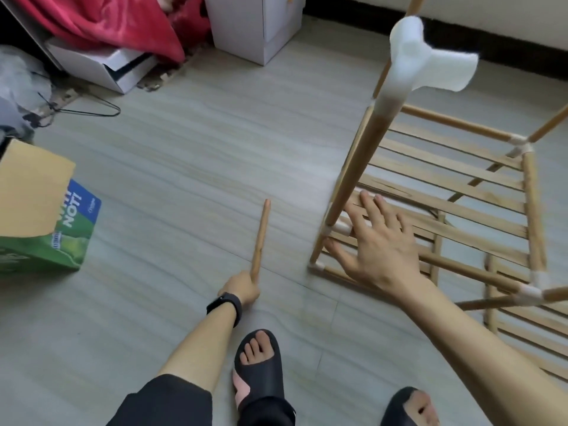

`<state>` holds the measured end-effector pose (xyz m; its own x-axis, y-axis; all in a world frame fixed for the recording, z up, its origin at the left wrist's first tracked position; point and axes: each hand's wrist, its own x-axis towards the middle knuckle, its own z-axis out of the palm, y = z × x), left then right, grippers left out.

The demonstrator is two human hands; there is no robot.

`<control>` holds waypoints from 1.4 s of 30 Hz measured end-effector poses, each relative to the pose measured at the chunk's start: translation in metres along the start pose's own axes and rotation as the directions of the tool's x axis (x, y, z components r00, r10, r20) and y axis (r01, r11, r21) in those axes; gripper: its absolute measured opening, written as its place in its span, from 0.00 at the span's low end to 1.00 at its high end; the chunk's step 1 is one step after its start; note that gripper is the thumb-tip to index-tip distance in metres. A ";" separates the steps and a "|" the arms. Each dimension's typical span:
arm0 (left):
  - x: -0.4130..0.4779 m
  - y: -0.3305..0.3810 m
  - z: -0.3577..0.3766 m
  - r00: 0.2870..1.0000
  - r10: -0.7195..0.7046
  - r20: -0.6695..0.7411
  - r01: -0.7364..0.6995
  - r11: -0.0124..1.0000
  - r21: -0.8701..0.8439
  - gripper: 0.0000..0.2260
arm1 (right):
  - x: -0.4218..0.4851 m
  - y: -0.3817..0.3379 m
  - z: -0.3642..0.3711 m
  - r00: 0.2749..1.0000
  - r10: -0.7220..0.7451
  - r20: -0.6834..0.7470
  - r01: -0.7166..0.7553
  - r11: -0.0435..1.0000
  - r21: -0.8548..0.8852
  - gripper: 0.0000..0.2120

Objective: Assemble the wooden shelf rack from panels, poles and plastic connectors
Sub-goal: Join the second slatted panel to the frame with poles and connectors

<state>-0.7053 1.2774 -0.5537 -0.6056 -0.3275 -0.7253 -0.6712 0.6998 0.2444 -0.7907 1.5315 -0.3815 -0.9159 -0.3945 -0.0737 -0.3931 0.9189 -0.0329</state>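
Observation:
My left hand (242, 289) grips the near end of a short wooden pole (261, 236) that points away over the floor. My right hand (379, 241) is spread with straight fingers over the near left corner of the part-built wooden rack (455, 192), close to a slatted panel; whether it touches is unclear. An upright pole (353, 167) rises from that corner and carries a white plastic connector (421, 61) on top, close to the camera. More white connectors (530, 292) join the rack's poles at the corners.
A green and blue cardboard box (46, 222) stands at the left. A white cabinet (255, 26), a white box (104, 69), red cloth (101, 23) and a wire hanger (92, 110) lie at the back. My sandalled feet (258, 364) are near the bottom edge.

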 end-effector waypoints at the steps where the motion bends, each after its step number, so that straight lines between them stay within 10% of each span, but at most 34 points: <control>1: -0.005 0.003 -0.004 0.999 0.013 0.048 -0.007 0.992 -0.124 0.08 | -0.001 0.000 0.000 1.000 -0.002 0.011 0.003 1.000 -0.010 0.40; 8: -0.083 0.044 -0.096 0.971 0.235 0.036 -0.168 0.784 -0.598 0.03 | 0.000 0.011 -0.017 0.934 -0.059 0.351 0.035 0.997 0.073 0.48; 13: -0.168 0.078 -0.177 0.854 0.431 -0.291 -0.515 0.624 -0.588 0.09 | -0.014 0.010 -0.047 0.824 -0.077 0.561 -0.015 0.987 0.157 0.50; 16: -0.220 0.103 -0.224 0.708 0.506 -0.493 -0.705 0.556 -0.441 0.07 | -0.017 0.018 -0.100 0.896 -0.059 0.440 -0.141 0.902 0.409 0.33; 21: -0.300 0.151 -0.273 0.317 0.687 -0.654 -0.898 0.440 0.027 0.06 | -0.038 0.038 -0.209 0.988 0.154 -0.008 -0.024 0.206 0.978 0.20; 24: -0.333 0.178 -0.275 0.145 0.810 -0.568 -0.905 0.340 0.255 0.09 | -0.059 0.039 -0.257 0.980 0.151 -0.127 0.163 -0.250 0.955 0.23; 27: -0.347 0.199 -0.258 0.080 0.846 -0.528 -0.897 0.292 0.333 0.11 | -0.077 0.038 -0.264 0.958 0.270 -0.099 0.212 -0.431 0.877 0.17; 29: -0.345 0.206 -0.240 0.125 0.764 -0.632 -0.919 0.329 0.215 0.15 | -0.088 0.042 -0.251 0.912 0.409 -0.031 0.224 -0.434 0.873 0.14; 33: -0.324 0.207 -0.191 0.606 0.491 -0.626 -0.793 0.439 -0.423 0.21 | -0.107 0.059 -0.228 0.824 0.554 0.122 0.226 -0.519 0.825 0.12; 42: -0.292 0.202 -0.179 0.625 0.540 -0.564 -0.733 0.159 -0.661 0.08 | -0.110 0.054 -0.211 0.827 0.550 0.118 0.183 -0.461 0.868 0.12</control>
<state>-0.7404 1.4008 -0.1772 -0.9819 -0.1849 0.0412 0.0546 -0.0677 0.9962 -0.7283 1.6251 -0.1651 -0.9641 0.1788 -0.1962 0.0835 -0.4973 -0.8635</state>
